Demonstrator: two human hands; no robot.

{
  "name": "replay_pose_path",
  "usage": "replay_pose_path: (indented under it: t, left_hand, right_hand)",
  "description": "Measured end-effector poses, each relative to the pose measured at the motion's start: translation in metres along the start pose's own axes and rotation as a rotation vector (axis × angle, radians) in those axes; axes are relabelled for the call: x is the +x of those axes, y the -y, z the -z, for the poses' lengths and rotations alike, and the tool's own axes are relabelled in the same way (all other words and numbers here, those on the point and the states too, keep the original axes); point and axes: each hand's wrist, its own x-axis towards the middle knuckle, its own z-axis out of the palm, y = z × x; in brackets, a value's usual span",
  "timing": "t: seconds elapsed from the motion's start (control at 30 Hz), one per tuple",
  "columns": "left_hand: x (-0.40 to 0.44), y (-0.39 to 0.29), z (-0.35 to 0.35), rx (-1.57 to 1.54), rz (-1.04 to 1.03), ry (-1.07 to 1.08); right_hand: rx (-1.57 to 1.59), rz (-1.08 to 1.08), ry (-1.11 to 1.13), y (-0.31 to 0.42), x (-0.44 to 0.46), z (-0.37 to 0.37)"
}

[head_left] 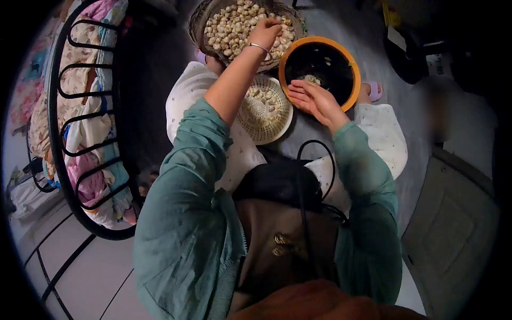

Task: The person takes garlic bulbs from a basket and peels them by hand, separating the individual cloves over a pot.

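My left hand (266,34), with a bracelet at the wrist, is over a wide basket (196,25) heaped with small, round, pale bulbs (229,29) that look like garlic. Its fingers are curled together, and what they hold, if anything, is hidden. My right hand (318,101) is at the near edge of an orange-rimmed tub (354,80), its fingers stretched out and nothing visible in them. The tub is dark inside, with a few pale bits in it. Between my knees stands a cream perforated plastic basket (288,118) holding some pale pieces.
To the left, a black metal rail (55,106) encloses piled, patterned bedding and cloth (85,50). A grey panelled door or cabinet front (453,218) is at the right. A black cable (332,160) loops over my lap. Grey floor (341,24) lies beyond the tub.
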Motion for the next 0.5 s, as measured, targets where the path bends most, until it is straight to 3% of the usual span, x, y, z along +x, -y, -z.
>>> replay_pose_path:
  t: [0.03,0.1,0.17,0.23,0.3,0.33,0.37,0.43,0.5]
  left_hand:
    - [0.004,0.001,0.005,-0.011,0.092,-0.051]
    - [0.016,0.013,0.017,0.061,0.084,-0.029]
    - [0.031,0.046,0.027,0.175,0.205,-0.23]
    - [0.033,0.074,0.041,0.437,0.244,-0.209]
    - [0.042,0.105,0.046,0.707,0.429,-0.102]
    - [0.05,0.156,0.047,0.697,0.406,-0.165]
    - [0.046,0.154,0.044,0.697,0.404,-0.161]
    - [0.036,0.167,0.036,0.835,0.31,0.129]
    - [0.029,0.162,0.023,0.895,0.282,0.156]
  right_hand:
    - [0.005,0.037,-0.028,0.006,-0.003,-0.002]
    - [0.001,0.06,-0.049,0.011,-0.005,0.0]
    - [-0.021,0.04,-0.056,0.013,-0.006,0.002]
    - [-0.017,0.046,-0.054,0.017,-0.01,-0.002]
    - [-0.06,0.032,-0.06,0.019,-0.011,-0.002]
    - [-0.077,0.036,-0.078,0.021,-0.013,-0.004]
    - [-0.076,0.039,-0.081,0.023,-0.013,-0.004]
    - [-0.076,0.068,-0.101,0.027,-0.012,0.0]
    - [-0.063,0.218,-0.126,0.041,-0.012,0.011]
